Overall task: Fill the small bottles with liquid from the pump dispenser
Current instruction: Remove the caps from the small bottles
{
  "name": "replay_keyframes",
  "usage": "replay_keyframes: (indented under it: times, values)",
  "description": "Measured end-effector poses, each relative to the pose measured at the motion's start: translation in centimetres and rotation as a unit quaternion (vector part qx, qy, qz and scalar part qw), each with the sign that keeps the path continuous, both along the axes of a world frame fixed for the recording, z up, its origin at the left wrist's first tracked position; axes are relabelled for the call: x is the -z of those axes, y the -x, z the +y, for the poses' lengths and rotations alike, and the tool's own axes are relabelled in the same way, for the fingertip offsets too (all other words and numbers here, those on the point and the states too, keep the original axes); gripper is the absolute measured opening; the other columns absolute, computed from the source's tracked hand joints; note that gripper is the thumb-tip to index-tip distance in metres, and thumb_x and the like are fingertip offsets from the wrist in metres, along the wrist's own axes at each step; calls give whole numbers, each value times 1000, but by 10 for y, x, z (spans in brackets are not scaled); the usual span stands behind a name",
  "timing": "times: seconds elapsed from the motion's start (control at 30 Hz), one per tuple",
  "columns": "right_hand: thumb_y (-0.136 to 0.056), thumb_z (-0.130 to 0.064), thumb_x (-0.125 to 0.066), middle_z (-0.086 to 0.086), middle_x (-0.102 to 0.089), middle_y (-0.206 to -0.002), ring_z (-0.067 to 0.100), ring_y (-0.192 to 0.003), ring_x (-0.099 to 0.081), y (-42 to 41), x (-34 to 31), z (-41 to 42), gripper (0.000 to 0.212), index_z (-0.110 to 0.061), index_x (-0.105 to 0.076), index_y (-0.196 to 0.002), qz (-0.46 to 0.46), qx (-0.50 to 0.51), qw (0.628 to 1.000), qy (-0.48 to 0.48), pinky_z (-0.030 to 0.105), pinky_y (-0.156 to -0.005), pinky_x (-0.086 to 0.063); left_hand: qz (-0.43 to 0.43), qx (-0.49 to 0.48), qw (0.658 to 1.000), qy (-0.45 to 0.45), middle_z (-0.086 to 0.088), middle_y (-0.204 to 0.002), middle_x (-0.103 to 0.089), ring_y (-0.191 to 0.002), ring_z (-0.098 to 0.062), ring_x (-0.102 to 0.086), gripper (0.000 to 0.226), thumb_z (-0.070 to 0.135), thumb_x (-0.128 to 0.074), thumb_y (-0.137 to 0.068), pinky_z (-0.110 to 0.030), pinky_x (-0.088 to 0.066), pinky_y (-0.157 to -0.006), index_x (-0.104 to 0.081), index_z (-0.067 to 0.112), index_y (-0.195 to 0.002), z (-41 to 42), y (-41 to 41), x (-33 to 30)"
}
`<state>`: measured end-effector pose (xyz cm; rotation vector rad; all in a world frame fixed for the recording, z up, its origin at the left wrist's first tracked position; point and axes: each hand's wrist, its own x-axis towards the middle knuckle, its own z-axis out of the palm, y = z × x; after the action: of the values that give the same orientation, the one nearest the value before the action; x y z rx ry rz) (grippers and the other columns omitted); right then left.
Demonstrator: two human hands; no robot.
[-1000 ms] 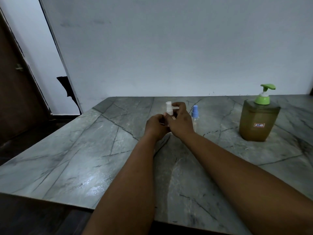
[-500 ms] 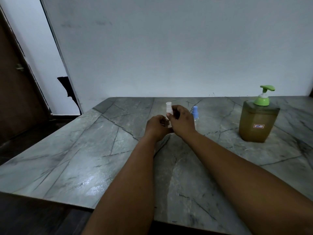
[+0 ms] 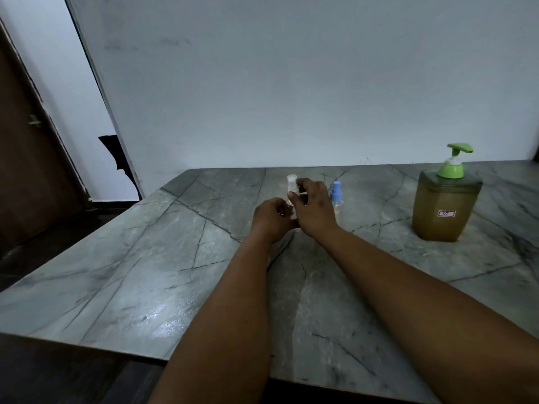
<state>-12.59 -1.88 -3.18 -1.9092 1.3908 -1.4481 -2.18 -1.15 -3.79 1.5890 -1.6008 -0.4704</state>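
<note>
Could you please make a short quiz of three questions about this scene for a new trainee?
1. True or false: the pump dispenser stands untouched by both hands.
2. What colour is the cap of the free small bottle? A blue, B red, C black
3. Which hand pinches the white cap?

Key: 1 true. 2 A. 3 The right hand; the left hand grips the bottle below it.
</note>
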Motion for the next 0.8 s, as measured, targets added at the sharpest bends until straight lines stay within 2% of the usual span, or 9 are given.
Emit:
replay_keyframes:
  times: [0.2,0.27,0.37,0.47,0.57,0.67,0.8]
  values:
    - [-100,-20,-45,15,-48,-123,21,-104,-52,-2,-5,-2,31,-5,-47,-127,21,16,1000,11,17,-79,-31,-28,2,1000,0,-9,-93,-69,-88,-26,-65,31,19,-81,-70,-40,-53,-83,-65,7,-93,-1,0,-1]
    - [-100,-20,-45,15,-48,-120,15,-97,-48,-2,-6,-1,30,-4,-47,-125,4,18,999,32,15,-78,-31,-42,6,999,1,-6,-88,-67,-84,-23,-63,27,19,-80,-71,-35,-52,-76,-63,10,-90,-1,0,0]
    - [-98,-19,-49,9,-47,-109,11,-90,-45,-3,-10,2,27,-2,-49,-118,-39,24,994,98,11,-74,-32,-46,13,999,10,7,-74,-56,-67,-9,-51,26,20,-79,-74,-21,-39,-58,-56,13,-83,0,1,0]
    - [-96,-17,-54,4,-44,-101,11,-85,-45,-2,-17,6,23,0,-51,-111,-66,36,984,159,13,-72,-35,-53,19,998,8,7,-77,-55,-63,-3,-46,30,24,-79,-74,-16,-34,-55,-54,13,-88,-1,1,0]
    - [-95,-18,-55,7,-46,-100,12,-83,-46,-4,-22,12,23,0,-51,-108,-72,57,979,183,11,-71,-35,-55,28,998,-2,3,-90,-59,-75,-10,-54,49,27,-81,-73,-22,-42,-67,-54,10,-110,-2,0,1]
    - [-96,-17,-53,13,-48,-103,12,-84,-43,-3,-29,18,23,1,-51,-110,-86,74,977,183,2,-71,-31,-50,36,998,-10,-5,-102,-63,-85,-15,-57,80,28,-83,-71,-29,-47,-75,-39,11,-136,-1,-1,3]
    - [-96,-23,-53,9,-51,-106,10,-87,-44,10,-52,33,26,-4,-50,-113,-119,85,976,163,11,-69,-31,-40,22,999,-13,-10,-120,-63,-105,-24,-60,110,39,-88,-61,-34,-47,-87,-22,16,-147,-2,3,2]
